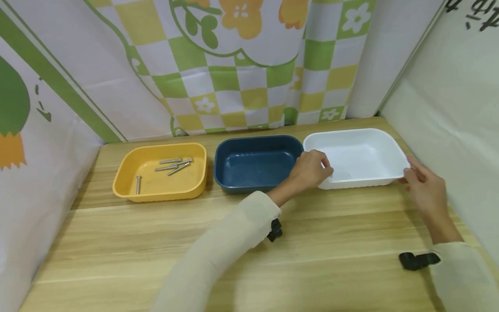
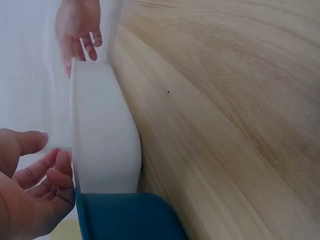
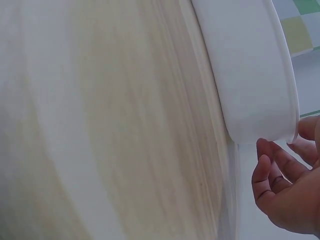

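Observation:
At the right of the table stands a white plastic bin (image 1: 362, 156). My right hand (image 1: 426, 188) grips its right end, thumb at the rim and fingers against the outer wall, as the right wrist view (image 3: 290, 187) of the hand also shows. My left hand (image 1: 309, 169) is over the bin's left end, its thumb and fingertips close together at a small shiny thing (image 1: 330, 176). Its kind is too small to make out. In the left wrist view the left hand (image 2: 37, 185) is beside the bin's rim, fingers curled. A faint clear outline shows on the bin's floor.
A dark blue bin (image 1: 257, 167) stands in the middle, against the white one. To the left, a yellow bin (image 1: 156, 190) holds several metal bolts (image 1: 177, 165). A checked curtain (image 1: 241, 86) hangs behind the wooden table (image 1: 331, 251); pale sheets hang at both sides.

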`<state>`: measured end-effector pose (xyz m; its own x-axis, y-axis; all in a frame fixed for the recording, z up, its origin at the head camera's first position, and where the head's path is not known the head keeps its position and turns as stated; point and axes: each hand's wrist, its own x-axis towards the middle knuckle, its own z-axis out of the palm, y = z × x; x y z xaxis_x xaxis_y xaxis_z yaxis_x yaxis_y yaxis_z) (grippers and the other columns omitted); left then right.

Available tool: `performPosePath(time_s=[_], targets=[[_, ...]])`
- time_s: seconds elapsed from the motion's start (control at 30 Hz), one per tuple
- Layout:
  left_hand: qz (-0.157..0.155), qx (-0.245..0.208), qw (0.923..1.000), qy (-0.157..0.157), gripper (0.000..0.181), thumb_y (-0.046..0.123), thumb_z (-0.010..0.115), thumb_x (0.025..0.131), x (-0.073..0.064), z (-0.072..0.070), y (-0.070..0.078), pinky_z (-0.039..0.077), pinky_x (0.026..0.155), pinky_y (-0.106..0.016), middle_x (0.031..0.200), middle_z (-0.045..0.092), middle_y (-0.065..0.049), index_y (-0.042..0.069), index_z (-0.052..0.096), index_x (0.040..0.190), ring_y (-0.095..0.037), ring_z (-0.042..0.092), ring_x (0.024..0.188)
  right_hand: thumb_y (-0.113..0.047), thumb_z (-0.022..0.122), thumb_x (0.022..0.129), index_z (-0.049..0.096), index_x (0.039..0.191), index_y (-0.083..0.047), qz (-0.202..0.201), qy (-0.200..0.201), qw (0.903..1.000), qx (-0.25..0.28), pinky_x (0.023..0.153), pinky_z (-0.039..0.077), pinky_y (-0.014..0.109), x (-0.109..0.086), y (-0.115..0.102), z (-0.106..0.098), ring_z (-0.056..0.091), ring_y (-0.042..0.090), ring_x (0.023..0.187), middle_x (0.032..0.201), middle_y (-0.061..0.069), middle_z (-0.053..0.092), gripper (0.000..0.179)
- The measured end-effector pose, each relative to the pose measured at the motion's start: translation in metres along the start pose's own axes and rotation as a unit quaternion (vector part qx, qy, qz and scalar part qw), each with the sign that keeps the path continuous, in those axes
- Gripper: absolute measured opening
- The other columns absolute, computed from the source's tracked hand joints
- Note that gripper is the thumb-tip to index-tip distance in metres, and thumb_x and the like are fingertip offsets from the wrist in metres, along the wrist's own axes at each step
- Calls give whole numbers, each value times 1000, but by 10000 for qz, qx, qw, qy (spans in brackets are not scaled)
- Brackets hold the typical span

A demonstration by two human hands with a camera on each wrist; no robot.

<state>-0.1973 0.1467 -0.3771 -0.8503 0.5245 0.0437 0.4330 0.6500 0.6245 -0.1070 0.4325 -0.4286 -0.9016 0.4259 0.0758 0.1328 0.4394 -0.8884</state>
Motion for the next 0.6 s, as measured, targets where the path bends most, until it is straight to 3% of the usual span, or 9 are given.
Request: performPosePath(time_s=[0.17, 0.37, 0.47, 0.6], targets=[[231, -279, 9993, 13, 14, 22, 67, 96, -9, -8, -2, 40, 46, -19, 65, 60, 6, 13, 75, 89, -7, 50, 50, -18, 51, 103, 46, 150, -8, 30, 61, 10000, 25, 58, 45, 8, 0, 0, -3, 59, -10, 67, 81, -36, 62, 48], [504, -530, 9973, 108, 14, 23, 66, 98, -32, -27, -12, 42, 56, -20, 70, 62, 8, 13, 75, 94, -7, 54, 60, -16, 49, 102, 46, 150, -6, 300, 276, 9992, -32, 58, 45, 7, -4, -7, -10, 59, -14, 68, 81, -37, 59, 49], [408, -556, 9976, 111, 14, 23, 66, 99, -48, -39, -22, 43, 55, -23, 70, 62, 5, 12, 74, 98, -9, 54, 60, -21, 50, 102, 49, 148, -6, 191, 474, 9969, -601, 56, 42, 7, -10, -13, -14, 55, -18, 68, 92, -36, 58, 49], [150, -334, 9991, 222, 17, 24, 67, 99, -71, -52, -40, 47, 58, -28, 81, 67, 0, 10, 74, 104, -12, 58, 64, -31, 49, 102, 54, 144, -6, -8, 656, 9860, -1532, 56, 39, 7, -21, -25, -17, 44, -19, 76, 120, -11, 65, 49]])
